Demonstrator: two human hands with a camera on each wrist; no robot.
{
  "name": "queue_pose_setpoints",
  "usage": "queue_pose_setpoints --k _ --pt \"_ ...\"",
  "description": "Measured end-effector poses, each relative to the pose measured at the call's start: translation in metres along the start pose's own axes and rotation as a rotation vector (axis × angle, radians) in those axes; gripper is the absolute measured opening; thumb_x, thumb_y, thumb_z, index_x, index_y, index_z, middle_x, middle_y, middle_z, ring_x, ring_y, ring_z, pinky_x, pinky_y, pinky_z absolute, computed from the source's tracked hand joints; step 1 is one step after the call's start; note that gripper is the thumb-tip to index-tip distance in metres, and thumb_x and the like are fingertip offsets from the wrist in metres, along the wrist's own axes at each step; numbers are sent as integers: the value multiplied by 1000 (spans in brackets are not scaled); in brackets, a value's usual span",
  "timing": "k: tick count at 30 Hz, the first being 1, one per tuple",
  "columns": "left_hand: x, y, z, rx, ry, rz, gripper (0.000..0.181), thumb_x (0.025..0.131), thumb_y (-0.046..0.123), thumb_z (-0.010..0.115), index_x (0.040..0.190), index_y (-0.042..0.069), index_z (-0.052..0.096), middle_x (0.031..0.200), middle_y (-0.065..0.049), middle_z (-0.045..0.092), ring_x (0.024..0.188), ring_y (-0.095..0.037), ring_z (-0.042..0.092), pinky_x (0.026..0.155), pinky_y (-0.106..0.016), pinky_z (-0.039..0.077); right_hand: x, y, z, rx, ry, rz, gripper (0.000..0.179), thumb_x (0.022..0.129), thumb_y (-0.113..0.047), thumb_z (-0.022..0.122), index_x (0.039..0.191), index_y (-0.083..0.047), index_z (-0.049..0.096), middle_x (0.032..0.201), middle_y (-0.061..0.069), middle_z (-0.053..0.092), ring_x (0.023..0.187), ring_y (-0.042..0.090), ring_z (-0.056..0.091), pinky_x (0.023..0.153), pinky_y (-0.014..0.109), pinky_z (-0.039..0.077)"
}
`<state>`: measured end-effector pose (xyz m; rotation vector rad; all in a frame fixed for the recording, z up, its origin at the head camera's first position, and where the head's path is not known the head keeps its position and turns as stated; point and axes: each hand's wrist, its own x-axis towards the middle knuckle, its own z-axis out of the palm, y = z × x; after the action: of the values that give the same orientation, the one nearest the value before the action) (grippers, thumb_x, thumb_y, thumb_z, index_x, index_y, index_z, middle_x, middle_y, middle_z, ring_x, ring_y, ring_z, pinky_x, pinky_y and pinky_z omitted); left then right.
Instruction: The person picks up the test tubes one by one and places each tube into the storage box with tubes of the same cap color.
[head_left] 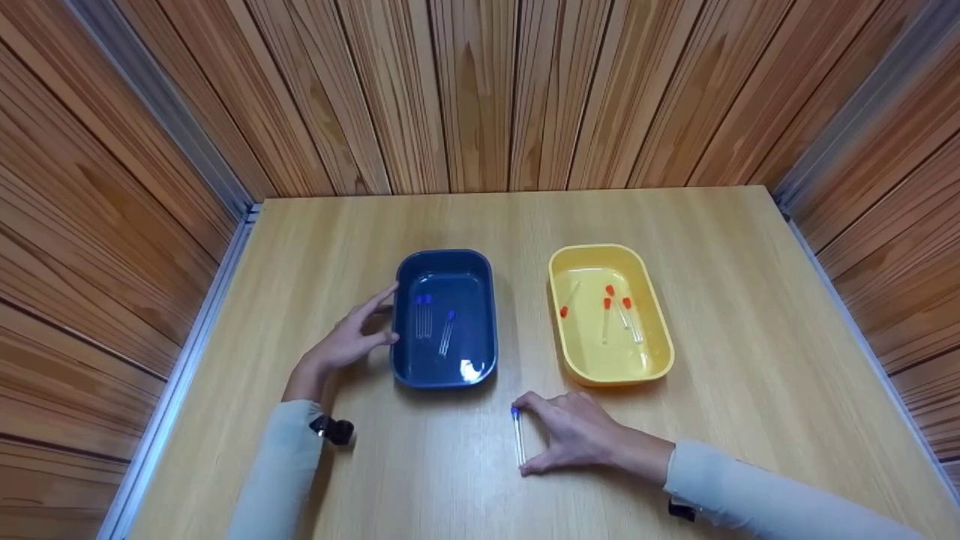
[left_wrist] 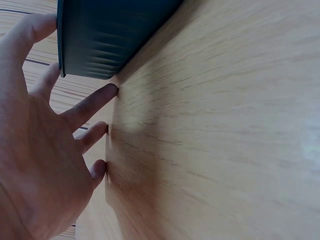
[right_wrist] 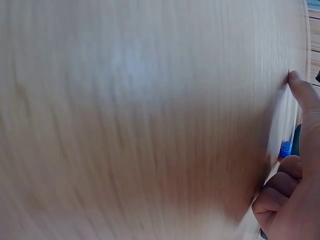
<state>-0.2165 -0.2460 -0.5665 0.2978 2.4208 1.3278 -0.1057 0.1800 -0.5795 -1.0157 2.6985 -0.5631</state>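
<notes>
In the head view my right hand (head_left: 577,431) holds a thin clear tube with a blue cap (head_left: 518,437) lengthwise at the table surface. The index finger is at the capped end and the thumb at the other end. From the right wrist, the blue cap (right_wrist: 285,149) shows beside the curled fingers of the right hand (right_wrist: 300,180). My left hand (head_left: 349,341) touches the left side of a dark blue tub (head_left: 484,360) with thumb and index finger. In the left wrist view, the left hand's (left_wrist: 45,145) other fingertips rest on the table beside the tub wall (left_wrist: 105,40).
Inside the blue tub lie blue-capped tubes (head_left: 447,334). To its right stands a yellow tub (head_left: 660,341) with several red-capped tubes (head_left: 606,322). Both tubs are on the light wooden table (head_left: 712,262), with wood-panel walls (head_left: 480,97) at the back and sides.
</notes>
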Motion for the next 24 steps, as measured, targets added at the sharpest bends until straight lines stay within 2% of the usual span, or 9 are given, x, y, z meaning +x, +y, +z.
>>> queue_pose_setpoints --k 4,9,15,20,24 --pt "0 1 0 -7 -6 -1 87 111 35 70 180 45 19 185 -17 34 174 -49 25 136 -84 12 1 0 -2 20 -32 9 91 77 -75 93 144 -22 65 74 -11 67 69 -2 49 73 24 42" --pt "-1 1 0 -21 -12 2 86 112 35 70 180 45 19 186 -17 33 174 -48 26 136 -83 13 3 -1 -11 57 -82 28 92 79 -72 93 149 -20 64 70 -18 46 64 -1 38 65 21 34" --pt "1 1 -1 -19 -10 5 87 112 34 69 181 45 17 186 -17 33 174 -49 25 136 -84 12 9 -6 -31 105 -118 47 93 81 -69 94 154 -21 61 68 -17 42 57 1 35 59 21 26" --pt "2 -1 -1 -11 -1 41 86 112 31 70 181 41 20 187 -15 32 173 -48 30 136 -83 15 12 -7 -39 81 -95 36 94 82 -68 94 155 -21 60 66 -17 38 56 1 31 57 20 24" --pt "3 -2 0 -9 -1 69 86 111 30 70 181 37 21 188 -15 29 172 -49 33 136 -83 17 15 -10 -50 73 -35 15 94 82 -65 96 156 -18 61 64 -17 35 54 0 27 55 19 21"
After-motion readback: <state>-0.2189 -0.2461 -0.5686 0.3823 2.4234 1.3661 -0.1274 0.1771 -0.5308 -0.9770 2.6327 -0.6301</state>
